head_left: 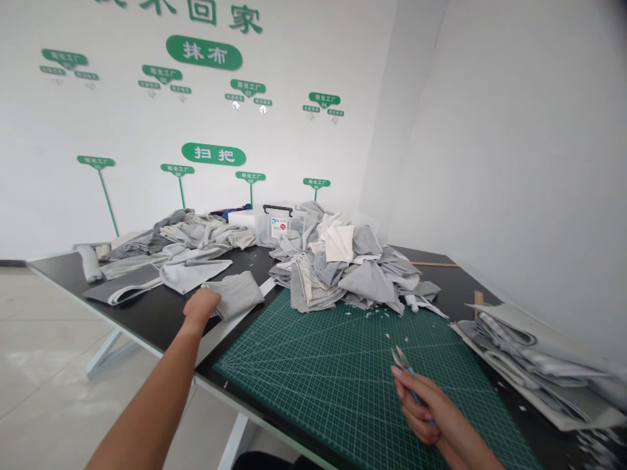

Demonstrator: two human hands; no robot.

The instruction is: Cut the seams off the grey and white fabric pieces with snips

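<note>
My left hand (202,305) is closed on the near edge of a folded light grey cloth (240,295), at the left side of the green cutting mat (304,372). In my right hand (421,408), over the mat's front right part, is a pair of thread snips (402,360). Their metal blades point away from me, slightly apart, and a blue handle shows between the fingers. Beyond the mat, partly on it, rises a loose heap of grey and cream cloths (365,282). Small white scraps lie on the mat near the heap.
More grey cloths (196,274) spread over the table's (166,323) left side. A clear plastic box (264,228) with a black handle stands behind. Layered fabric sheets (533,365) lie at the right. White walls with green signs (204,52) rise behind.
</note>
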